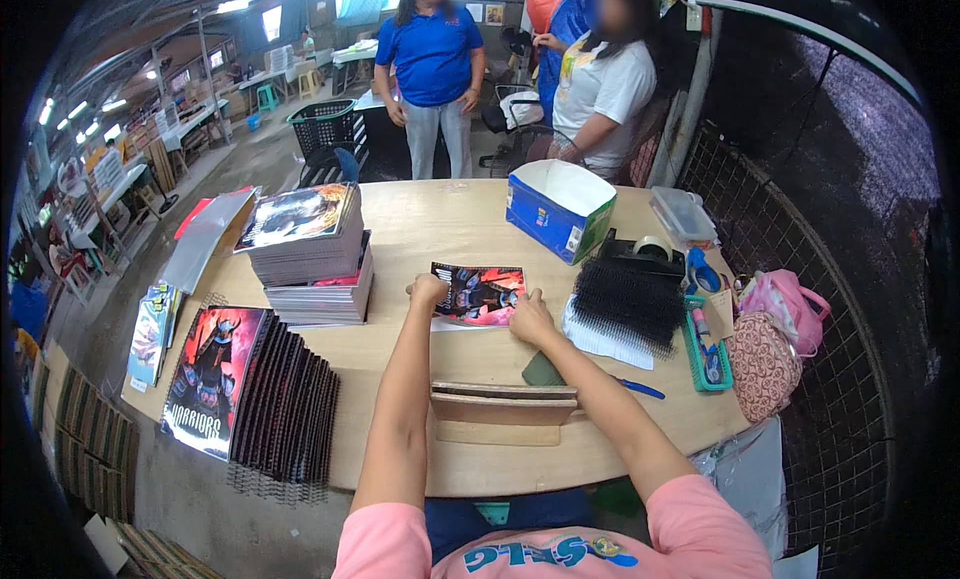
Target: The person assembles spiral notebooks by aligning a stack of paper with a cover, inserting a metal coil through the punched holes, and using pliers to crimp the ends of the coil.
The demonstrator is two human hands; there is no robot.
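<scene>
A booklet with a red and black illustrated cover (482, 297) lies near the middle of the table, turned sideways, with white paper showing along its near edge. My left hand (428, 290) is closed at the booklet's left edge. At the opposite edge, my right hand (533, 317) has its fingers bent against the cover's corner; the fingertips are partly hidden. Between my forearms stands a slotted wooden stand (503, 404). To the right of my right hand lies a heap of black binding coils (628, 304) over white paper.
Stacked spiral notebooks (215, 374) and piled booklets (318, 259) occupy the left side. Toward the right are a blue box (560, 214), a tape dispenser (652, 251), a green tool basket (708, 347), a blue-handled tool (640, 388) and fabric bags (768, 364). Two people stand beyond the table.
</scene>
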